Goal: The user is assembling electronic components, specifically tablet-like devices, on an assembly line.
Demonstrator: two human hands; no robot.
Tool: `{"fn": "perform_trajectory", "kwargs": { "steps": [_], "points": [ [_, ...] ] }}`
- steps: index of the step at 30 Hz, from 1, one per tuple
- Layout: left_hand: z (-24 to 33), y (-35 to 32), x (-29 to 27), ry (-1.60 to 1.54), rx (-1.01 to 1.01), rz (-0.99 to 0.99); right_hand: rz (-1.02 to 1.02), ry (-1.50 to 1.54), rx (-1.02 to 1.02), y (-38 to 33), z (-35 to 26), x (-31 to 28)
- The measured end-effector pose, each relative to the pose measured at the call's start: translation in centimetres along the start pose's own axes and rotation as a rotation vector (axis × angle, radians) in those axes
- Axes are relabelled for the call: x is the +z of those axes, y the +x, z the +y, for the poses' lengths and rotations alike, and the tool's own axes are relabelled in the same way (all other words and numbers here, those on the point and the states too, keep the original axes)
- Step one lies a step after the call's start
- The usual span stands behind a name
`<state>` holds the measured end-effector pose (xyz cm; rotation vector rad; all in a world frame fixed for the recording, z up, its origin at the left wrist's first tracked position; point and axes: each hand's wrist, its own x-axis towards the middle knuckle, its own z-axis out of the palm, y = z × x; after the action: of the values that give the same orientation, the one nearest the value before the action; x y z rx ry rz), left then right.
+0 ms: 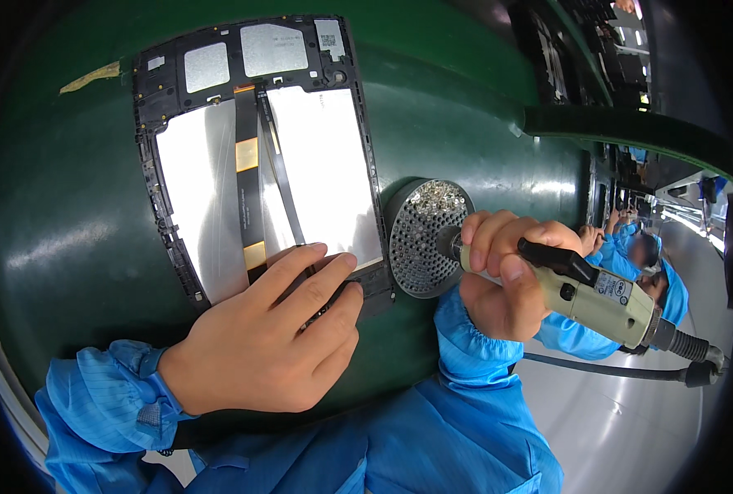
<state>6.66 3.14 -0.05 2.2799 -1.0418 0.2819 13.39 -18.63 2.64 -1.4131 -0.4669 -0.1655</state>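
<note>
A black tablet housing (pixel 189 99) with bright silver panels lies on the green work surface, left of the middle. Dark flat ribbon cables (pixel 249 185) run down its centre. My left hand (pixel 263 354) rests across the housing's near end, fingers stretched out over the cables; it holds nothing I can see. In my right hand (pixel 498 284) is a beige electric screwdriver (pixel 621 317) with a black lever, held tilted. Its front end reaches over a round grey screw tray (pixel 407 263), whose plate is full of holes, with loose screws heaped at the far side. The bit is hard to make out.
A thick black cord (pixel 605 368) runs from the screwdriver's back end. A strip of yellowish tape (pixel 90 77) sticks to the green surface (pixel 62 206). A dark green rail (pixel 630 132) crosses at the right. Co-workers in blue (pixel 625 247) sit farther along.
</note>
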Motion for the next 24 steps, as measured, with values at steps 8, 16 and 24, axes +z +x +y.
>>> {"fn": "perform_trajectory", "kwargs": {
  "steps": [8,16,24],
  "points": [
    [-0.1,-0.2,0.1,0.007,0.006,0.049,-0.025,0.006,-0.089,-0.3,-4.0,1.0],
    [-0.4,-0.2,-0.1,-0.039,0.018,0.069,-0.209,0.041,-0.035,-2.3,-3.9,5.2],
    [-0.4,-0.4,-0.1,-0.070,0.030,0.079,-0.256,0.018,0.003,-2.6,-3.4,5.5]
  ]
}}
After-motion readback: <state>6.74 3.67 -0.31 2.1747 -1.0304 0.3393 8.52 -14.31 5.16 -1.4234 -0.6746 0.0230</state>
